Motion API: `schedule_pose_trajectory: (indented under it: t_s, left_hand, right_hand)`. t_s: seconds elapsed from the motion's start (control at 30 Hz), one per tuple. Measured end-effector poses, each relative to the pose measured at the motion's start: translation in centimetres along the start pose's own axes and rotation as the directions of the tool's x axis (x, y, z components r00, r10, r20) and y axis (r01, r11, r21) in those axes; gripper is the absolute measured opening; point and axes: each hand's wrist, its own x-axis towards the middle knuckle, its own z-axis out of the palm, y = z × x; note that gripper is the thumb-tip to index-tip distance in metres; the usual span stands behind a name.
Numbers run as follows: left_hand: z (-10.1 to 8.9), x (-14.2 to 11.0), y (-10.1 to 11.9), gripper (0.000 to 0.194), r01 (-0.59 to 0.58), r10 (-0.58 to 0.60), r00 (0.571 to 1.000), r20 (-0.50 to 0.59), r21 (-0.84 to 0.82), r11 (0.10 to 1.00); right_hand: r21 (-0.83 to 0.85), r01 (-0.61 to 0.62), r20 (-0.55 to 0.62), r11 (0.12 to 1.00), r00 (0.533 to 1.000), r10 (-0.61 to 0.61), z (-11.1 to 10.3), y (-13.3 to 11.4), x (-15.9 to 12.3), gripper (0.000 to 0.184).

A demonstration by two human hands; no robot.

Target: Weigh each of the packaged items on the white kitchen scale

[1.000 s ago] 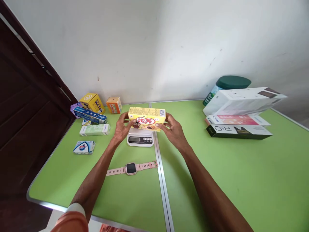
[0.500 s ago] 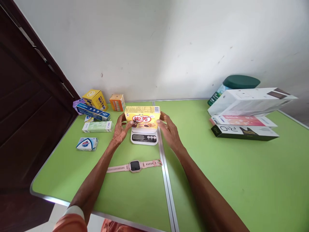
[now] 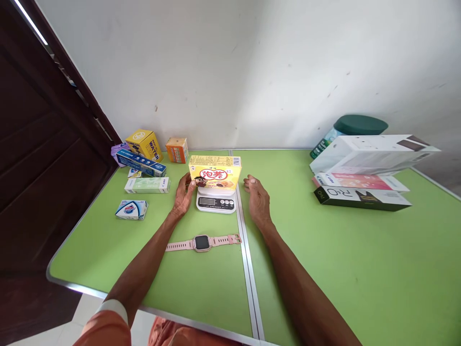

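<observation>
A yellow cream puff box [image 3: 215,179] with red lettering stands on the white platform of a small kitchen scale [image 3: 216,203]. My left hand [image 3: 183,194] is at the box's left end, fingers and thumb apart; the thumb tip lies at the box edge, and I cannot tell whether it touches. To the right of the box, separated from it by a gap, my right hand [image 3: 258,198] is empty, its fingers loosely bent. A pink smartwatch [image 3: 202,243] lies stretched out in front of the scale.
On the left are a soap box [image 3: 131,210], a pale green box [image 3: 147,185], a blue box [image 3: 141,163], a yellow box [image 3: 146,145] and an orange box [image 3: 177,150]. Several cartons, including a black-and-white box [image 3: 360,198], and a green-lidded tub [image 3: 361,124] are on the right.
My right hand has let go of the cream puff box and drawn away to the right, its fingers bending. My left hand has loosened at the left end. The box stays on the scale.
</observation>
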Motion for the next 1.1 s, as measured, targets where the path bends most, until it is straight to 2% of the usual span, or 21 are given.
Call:
schedule_pose_trajectory:
  t_s: [0.1, 0.27, 0.87, 1.1]
  left_hand:
    - [0.0, -0.1, 0.0, 0.096, 0.005, -0.005, 1.000, -0.009, 0.019, 1.000]
    - [-0.1, -0.1, -0.1, 0.092, -0.004, 0.004, 1.000, -0.008, 0.044, 0.999]
    - [-0.3, 0.1, -0.9, 0.078, 0.023, -0.023, 1.000, -0.002, 0.133, 0.991]
    - [-0.3, 0.1, -1.2, 0.080, -0.004, 0.006, 1.000, -0.007, 0.174, 0.985]
  right_hand:
    - [0.056, -0.078, -0.053, 0.995, 0.995, 0.081, 0.2, -1.0, -0.2, 0.074]
    - [0.086, -0.055, -0.028, 0.995, 0.998, 0.057, 0.0, -1.6, -0.3, 0.068]
    - [-0.018, -0.047, 0.033, 0.999, 0.998, 0.047, -0.5, -2.3, -0.4, 0.063]
    - [-0.018, -0.042, 0.028, 0.999, 0.999, 0.042, -0.5, -2.1, -0.4, 0.065]
